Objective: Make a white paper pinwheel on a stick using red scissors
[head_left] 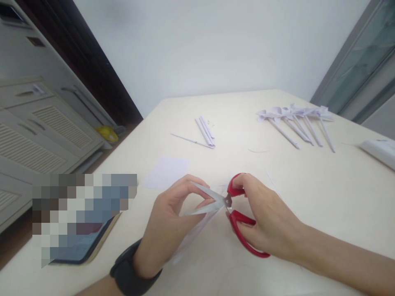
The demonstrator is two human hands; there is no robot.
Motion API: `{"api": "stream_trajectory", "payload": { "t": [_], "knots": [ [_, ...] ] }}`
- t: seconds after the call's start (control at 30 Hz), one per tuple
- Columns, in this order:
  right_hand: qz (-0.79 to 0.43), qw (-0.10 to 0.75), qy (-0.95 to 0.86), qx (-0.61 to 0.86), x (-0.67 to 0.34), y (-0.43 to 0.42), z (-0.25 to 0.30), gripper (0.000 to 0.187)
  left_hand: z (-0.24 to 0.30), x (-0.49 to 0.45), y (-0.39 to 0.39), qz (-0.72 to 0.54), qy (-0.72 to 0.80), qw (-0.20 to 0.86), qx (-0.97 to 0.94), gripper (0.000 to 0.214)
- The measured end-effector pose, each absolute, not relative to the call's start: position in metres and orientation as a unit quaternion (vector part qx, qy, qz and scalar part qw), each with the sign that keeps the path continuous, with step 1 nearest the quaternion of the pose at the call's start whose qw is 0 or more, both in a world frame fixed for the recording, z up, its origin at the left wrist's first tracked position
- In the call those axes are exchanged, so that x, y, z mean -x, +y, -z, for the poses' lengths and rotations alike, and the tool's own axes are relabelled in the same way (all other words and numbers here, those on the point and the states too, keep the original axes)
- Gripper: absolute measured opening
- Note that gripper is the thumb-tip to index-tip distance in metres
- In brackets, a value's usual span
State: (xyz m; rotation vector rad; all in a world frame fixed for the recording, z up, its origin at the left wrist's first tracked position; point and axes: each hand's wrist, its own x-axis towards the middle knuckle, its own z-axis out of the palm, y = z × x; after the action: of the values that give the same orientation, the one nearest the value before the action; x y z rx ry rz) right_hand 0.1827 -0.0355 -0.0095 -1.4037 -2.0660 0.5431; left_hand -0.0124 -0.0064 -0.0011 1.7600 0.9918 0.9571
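My right hand point(268, 218) grips a pair of scissors point(227, 202) by its red handles. The blades are spread apart and point left, over the fingers of my left hand point(175, 209). Between its fingers and thumb my left hand pinches a white sheet of paper point(197, 236), which lies partly under the blades and is partly hidden. A black band point(132, 269) is on my left wrist. Just beyond that hand a white paper square point(168, 172) rests flat on the table.
Several paper flowers point(291, 113) with rolled stems lie at the back right. Rolled paper tubes point(204, 130) and a thin stick point(191, 140) are at the middle back. A tablet point(89, 240), partly blurred out, lies at the left table edge. A white object point(381, 152) stands far right.
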Motion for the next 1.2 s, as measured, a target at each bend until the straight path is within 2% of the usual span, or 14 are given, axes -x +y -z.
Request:
{"api": "stream_trajectory", "payload": {
  "t": [0.33, 1.2],
  "knots": [
    [-0.213, 0.296, -0.769, 0.526, -0.1827, -0.0368, 0.0099, 0.033, 0.0000, 0.0106, -0.0083, -0.384, 0.376, 0.495, -0.683, 0.007],
    [-0.178, 0.268, -0.775, 0.544, -0.1837, -0.0355, 0.0081, 0.029, 0.0030, 0.0118, -0.0106, -0.411, 0.378, 0.472, -0.682, 0.010]
  ]
}}
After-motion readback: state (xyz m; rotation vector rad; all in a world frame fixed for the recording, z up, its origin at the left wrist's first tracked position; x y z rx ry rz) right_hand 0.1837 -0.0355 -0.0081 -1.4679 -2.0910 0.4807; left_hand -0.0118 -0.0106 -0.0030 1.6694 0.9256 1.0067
